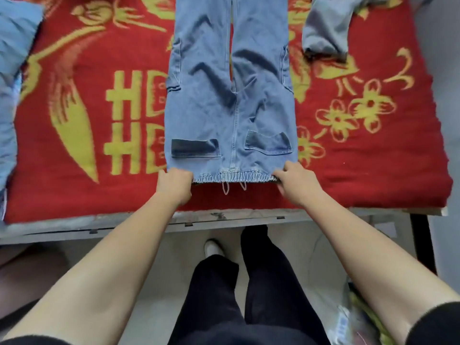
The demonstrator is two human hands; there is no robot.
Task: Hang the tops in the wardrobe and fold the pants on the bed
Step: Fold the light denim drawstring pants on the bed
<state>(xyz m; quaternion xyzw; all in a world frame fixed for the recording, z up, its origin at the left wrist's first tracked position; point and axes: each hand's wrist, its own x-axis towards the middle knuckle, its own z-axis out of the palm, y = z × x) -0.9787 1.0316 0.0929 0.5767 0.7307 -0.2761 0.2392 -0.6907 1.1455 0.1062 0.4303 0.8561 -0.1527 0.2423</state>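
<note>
The bed carries a red blanket with yellow pattern. On it the blue jeans lie flat, the waistband toward me. A grey garment lies beside them, far right. My left hand and right hand each grip one waistband corner.

Light blue jeans lying flat and spread out on the red bed, elastic waistband nearest the edge.
</note>
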